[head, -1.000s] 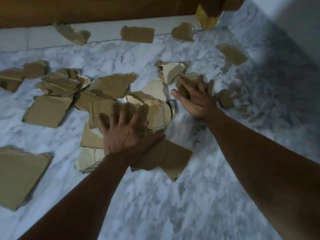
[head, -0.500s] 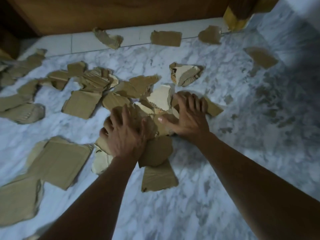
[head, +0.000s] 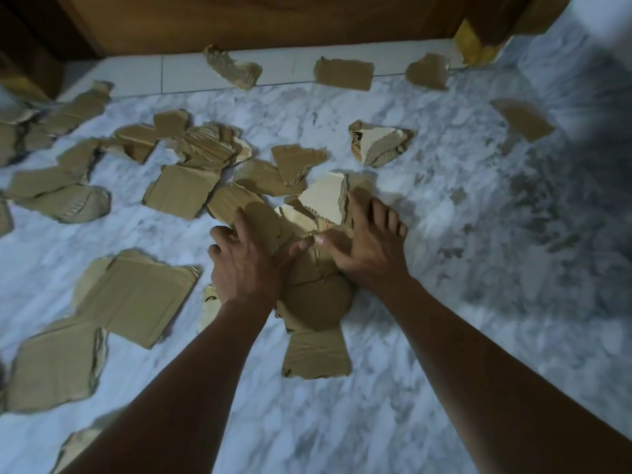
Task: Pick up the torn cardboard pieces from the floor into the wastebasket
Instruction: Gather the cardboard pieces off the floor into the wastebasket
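Torn brown cardboard pieces lie scattered over the white marble floor (head: 427,388). A small heap of cardboard pieces (head: 318,295) sits in the middle. My left hand (head: 246,265) lies on the heap's left side with fingers spread. Pressing on its right side is my right hand (head: 369,248), fingers apart, thumb nearly touching the left thumb. Neither hand has lifted a piece. One flat piece (head: 316,354) lies just in front of the heap. No wastebasket is in view.
A large folded piece (head: 136,295) lies to the left, with several more pieces (head: 181,189) behind it. A printed scrap (head: 379,142) sits beyond the heap. A wooden panel (head: 273,22) runs along the far edge, and a yellow-taped box corner (head: 475,46) stands at the top right.
My right hand has slid left and nearer, pushing pieces into the heap until it met the left hand. The view has shifted, showing more floor on the left.
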`<control>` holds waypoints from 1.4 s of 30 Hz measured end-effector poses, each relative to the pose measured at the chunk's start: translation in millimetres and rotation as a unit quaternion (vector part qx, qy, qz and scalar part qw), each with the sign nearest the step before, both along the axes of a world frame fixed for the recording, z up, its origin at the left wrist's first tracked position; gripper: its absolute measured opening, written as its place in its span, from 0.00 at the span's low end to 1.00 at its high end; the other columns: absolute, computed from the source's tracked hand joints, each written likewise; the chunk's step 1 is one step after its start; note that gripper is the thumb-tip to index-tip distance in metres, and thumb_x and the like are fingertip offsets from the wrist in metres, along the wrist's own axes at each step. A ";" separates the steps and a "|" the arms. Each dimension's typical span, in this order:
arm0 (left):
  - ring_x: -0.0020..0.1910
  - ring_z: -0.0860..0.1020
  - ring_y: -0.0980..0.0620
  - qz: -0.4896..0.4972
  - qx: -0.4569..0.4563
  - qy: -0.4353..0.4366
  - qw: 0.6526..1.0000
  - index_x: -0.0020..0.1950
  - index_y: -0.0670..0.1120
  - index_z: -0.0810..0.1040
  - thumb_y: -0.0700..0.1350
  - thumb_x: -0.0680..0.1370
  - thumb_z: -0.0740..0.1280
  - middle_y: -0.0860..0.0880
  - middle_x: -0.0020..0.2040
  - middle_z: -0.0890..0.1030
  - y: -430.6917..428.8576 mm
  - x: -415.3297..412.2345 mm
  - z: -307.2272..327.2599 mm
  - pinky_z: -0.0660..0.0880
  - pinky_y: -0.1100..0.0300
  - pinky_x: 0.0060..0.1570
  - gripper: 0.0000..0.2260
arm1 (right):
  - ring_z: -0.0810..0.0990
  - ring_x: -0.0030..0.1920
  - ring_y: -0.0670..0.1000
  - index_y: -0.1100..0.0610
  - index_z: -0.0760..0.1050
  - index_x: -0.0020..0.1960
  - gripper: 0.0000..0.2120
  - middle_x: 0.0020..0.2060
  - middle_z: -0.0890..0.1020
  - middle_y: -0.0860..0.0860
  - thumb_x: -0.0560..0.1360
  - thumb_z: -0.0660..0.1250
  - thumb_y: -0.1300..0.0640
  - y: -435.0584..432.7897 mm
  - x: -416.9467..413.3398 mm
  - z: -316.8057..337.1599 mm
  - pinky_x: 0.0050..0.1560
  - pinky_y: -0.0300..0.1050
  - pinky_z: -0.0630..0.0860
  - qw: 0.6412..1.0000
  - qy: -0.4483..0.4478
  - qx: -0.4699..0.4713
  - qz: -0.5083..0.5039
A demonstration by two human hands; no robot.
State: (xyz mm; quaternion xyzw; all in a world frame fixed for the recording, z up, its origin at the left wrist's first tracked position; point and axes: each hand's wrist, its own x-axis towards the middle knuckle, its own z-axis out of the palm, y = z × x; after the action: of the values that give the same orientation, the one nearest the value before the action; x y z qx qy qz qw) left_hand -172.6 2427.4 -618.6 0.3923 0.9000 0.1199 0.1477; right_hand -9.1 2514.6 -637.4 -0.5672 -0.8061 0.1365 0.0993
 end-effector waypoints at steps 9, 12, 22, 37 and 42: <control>0.65 0.73 0.36 0.019 0.056 -0.134 0.989 0.81 0.46 0.53 0.67 0.63 0.77 0.38 0.66 0.73 -9.8 -9.9 7.5 0.72 0.47 0.57 0.56 | 0.70 0.72 0.58 0.50 0.46 0.83 0.39 0.77 0.65 0.53 0.80 0.66 0.47 -26.2 -40.7 16.8 0.67 0.53 0.70 0.977 0.166 -0.135 -0.017; 0.64 0.75 0.38 0.007 0.057 -0.155 0.986 0.77 0.47 0.61 0.67 0.61 0.78 0.40 0.65 0.75 -15.1 -9.9 9.9 0.73 0.48 0.56 0.52 | 0.67 0.75 0.56 0.53 0.50 0.83 0.39 0.78 0.65 0.54 0.80 0.68 0.53 -35.3 -43.6 11.0 0.72 0.47 0.66 0.958 0.228 -0.158 -0.071; 0.59 0.81 0.42 0.061 0.140 -0.305 0.940 0.73 0.52 0.65 0.68 0.69 0.72 0.47 0.61 0.82 -50.9 6.8 36.0 0.78 0.50 0.56 0.38 | 0.70 0.73 0.50 0.45 0.53 0.82 0.36 0.76 0.69 0.49 0.80 0.68 0.56 -82.4 -20.9 47.0 0.72 0.52 0.71 0.926 0.328 -0.138 -0.124; 0.61 0.79 0.44 -0.130 0.216 -0.243 0.937 0.79 0.56 0.61 0.74 0.67 0.68 0.47 0.65 0.81 -114.0 119.4 255.9 0.77 0.54 0.51 0.45 | 0.75 0.69 0.50 0.36 0.56 0.79 0.32 0.74 0.72 0.46 0.82 0.65 0.54 -195.8 86.2 255.8 0.68 0.52 0.74 0.881 0.396 0.052 -0.252; 0.67 0.75 0.41 -0.212 0.268 -0.313 0.886 0.80 0.50 0.62 0.64 0.71 0.74 0.44 0.70 0.76 -145.9 187.3 303.6 0.73 0.52 0.58 0.43 | 0.71 0.71 0.44 0.38 0.58 0.79 0.29 0.74 0.70 0.42 0.83 0.62 0.58 -249.0 150.5 305.1 0.71 0.44 0.70 0.859 0.412 0.126 -0.278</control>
State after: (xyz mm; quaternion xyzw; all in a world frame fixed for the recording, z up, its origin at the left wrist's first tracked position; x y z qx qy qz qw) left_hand 14.7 2281.5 -315.0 0.5402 0.6364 0.4386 0.3328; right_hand 141.4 2265.6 -332.2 -0.6421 -0.5109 0.2215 0.5269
